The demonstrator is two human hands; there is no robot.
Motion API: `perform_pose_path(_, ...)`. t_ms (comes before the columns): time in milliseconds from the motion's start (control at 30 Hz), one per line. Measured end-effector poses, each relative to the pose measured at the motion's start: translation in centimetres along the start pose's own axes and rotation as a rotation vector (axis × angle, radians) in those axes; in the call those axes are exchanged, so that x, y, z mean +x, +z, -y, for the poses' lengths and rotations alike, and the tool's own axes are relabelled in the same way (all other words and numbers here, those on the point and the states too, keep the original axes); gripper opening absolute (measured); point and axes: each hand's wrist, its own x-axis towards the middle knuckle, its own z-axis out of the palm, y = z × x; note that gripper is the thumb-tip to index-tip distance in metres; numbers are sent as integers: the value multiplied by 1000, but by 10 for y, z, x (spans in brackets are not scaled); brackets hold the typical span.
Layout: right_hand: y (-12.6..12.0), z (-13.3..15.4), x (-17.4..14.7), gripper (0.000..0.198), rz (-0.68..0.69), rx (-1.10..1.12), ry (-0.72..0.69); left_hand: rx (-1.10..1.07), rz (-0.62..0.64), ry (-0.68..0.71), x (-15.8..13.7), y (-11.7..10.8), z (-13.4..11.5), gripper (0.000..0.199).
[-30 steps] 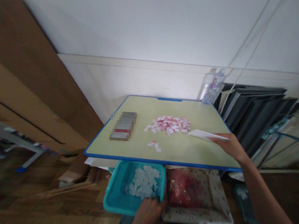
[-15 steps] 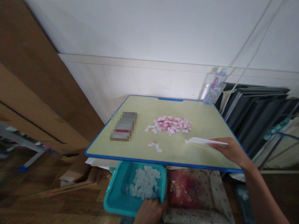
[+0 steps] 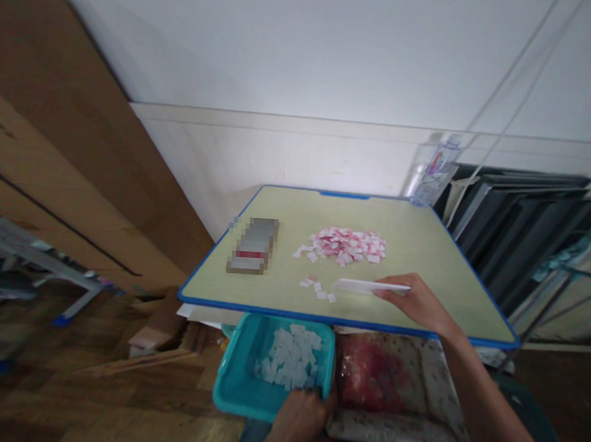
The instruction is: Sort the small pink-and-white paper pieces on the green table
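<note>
My right hand (image 3: 413, 298) is closed on a thin white flat strip (image 3: 356, 285), held low over the tabletop (image 3: 424, 242) with its free end pointing left. A few loose small white pieces (image 3: 322, 294) lie just left of that end. Behind them is a heap of small pink and white pieces (image 3: 349, 244). My left hand (image 3: 301, 418) grips the near right corner of a teal basin (image 3: 243, 384), its fingertips partly hidden. Inside the basin are many small white pieces (image 3: 292, 354).
A pixelated grey box-like thing (image 3: 254, 245) lies on the table's left. A clear bottle (image 3: 436, 169) stands at the back right corner. A stained tray (image 3: 403, 427) with something red sits beside the basin. Dark panels (image 3: 516, 221) lean at the right; cardboard (image 3: 103, 169) stands left.
My right hand has moved left with the white strip, and a small white piece now lies closer to the other loose ones. My left hand stays at the basin. The view has shifted slightly.
</note>
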Motion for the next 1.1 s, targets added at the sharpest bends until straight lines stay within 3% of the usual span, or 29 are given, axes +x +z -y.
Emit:
perform_pose_path(367, 29, 9, -7, 27, 53, 0, -44, -1, -8, 22, -2, -6, -3, 32)
perform_pose_path(567, 23, 9, -17, 27, -49, -5, 64, -2, -10, 27, -2, -5, -2, 32)
perform_pose_path(700, 20, 6, -27, 27, -26, -19, 87, 14, -21, 19, -1, -1, -2, 31)
perform_pose_path(867, 32, 13, -24, 28, 54, -43, 38, 15, -50, 21, -2, -1, -2, 31)
perform_pose_path(1100, 46, 26, -12, 24, 52, 6, -36, 16, -15, 20, -2, -5, -3, 29)
